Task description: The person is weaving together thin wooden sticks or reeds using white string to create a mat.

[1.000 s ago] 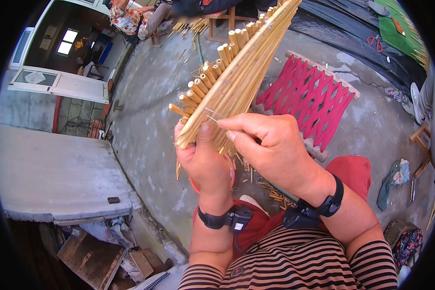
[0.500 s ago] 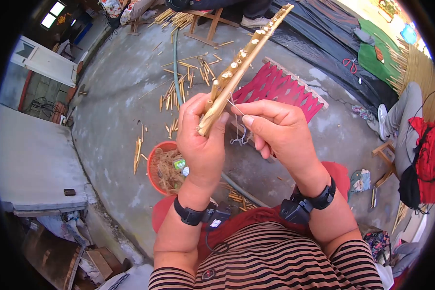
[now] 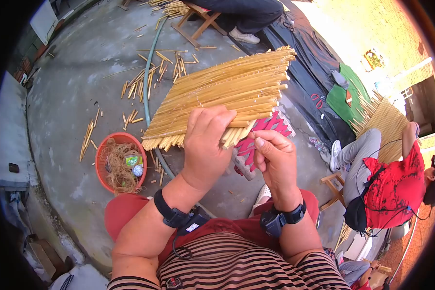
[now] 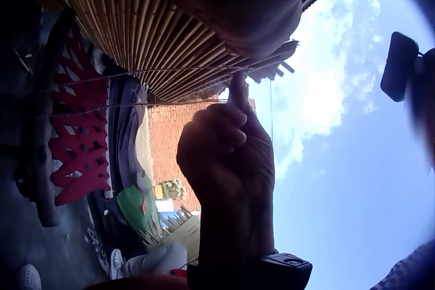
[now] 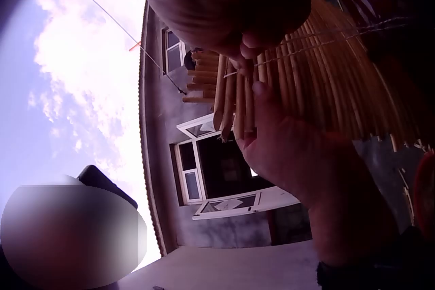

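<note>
A mat of straw-coloured stalks (image 3: 227, 92), joined by rows of thread, is held up in front of the body in the head view. My left hand (image 3: 205, 145) grips its near edge, fingers over the top. Close to the mat's near right corner, my right hand (image 3: 275, 162) pinches a thin needle-like piece between thumb and forefinger. The left wrist view shows the right hand (image 4: 231, 154) at the stalk ends, with threads running across to the left. In the right wrist view, the left thumb (image 5: 265, 103) presses on the stalks (image 5: 306, 79).
An orange basket (image 3: 99, 166) of tangled fibre stands on the floor at the left, near a hose (image 3: 146, 92) and cut stalk pieces. A magenta laced frame (image 3: 244, 157) lies beneath the mat. Seated people, one in a red shirt (image 3: 396, 193), are around.
The mat has turned from edge-on to showing its broad face. Both hands have turned with it, the left now over its near edge. The head view has swung to the right.
</note>
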Tool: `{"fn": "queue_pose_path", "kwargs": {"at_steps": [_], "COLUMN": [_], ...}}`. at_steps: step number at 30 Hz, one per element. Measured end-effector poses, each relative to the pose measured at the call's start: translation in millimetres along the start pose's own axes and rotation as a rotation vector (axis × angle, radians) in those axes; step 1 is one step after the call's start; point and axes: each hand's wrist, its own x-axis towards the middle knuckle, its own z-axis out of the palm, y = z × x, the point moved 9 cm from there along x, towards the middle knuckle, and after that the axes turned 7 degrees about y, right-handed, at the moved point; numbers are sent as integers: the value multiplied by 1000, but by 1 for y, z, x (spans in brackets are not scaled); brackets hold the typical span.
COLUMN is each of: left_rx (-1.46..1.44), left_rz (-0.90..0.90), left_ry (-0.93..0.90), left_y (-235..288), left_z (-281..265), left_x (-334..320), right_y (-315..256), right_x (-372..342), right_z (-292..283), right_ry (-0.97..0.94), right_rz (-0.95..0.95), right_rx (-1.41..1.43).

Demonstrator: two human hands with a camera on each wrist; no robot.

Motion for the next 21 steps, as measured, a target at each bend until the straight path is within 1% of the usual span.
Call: {"fn": "queue_pose_path", "kwargs": {"at_steps": [2,5,6,9,10,13,14,17,21], "left_rx": [3,6,23,7,3,-17,-17,-15,-20], "left_rz": [14,-7,21,42,37,9,7,9,-3], "left_ry": [-17,30,47,81,89,110,100,80,81], "left_y": [-1,-4,-2,-5,-5,-7,-7,-10,-12], "left_z": [0,-1,-3,-4,-3,-1,-1,1,0], "left_x": [1,-10,-11,-13,-13,-13,-13,-12,-11], "right_y": [10,19,23,30,32,23,21,11,0], "right_x": [5,6,6,3,4,4,4,7,8], "right_z": [-1,2,3,5,2,-2,-2,-2,3], "right_ry": [-51,-106,-116,-173,-161,-94,-120,-106,-132], "right_rz": [34,105,134,169,165,75,53,-38,-87], "right_rx": [111,231,264,328,316,200,202,167,152]}}
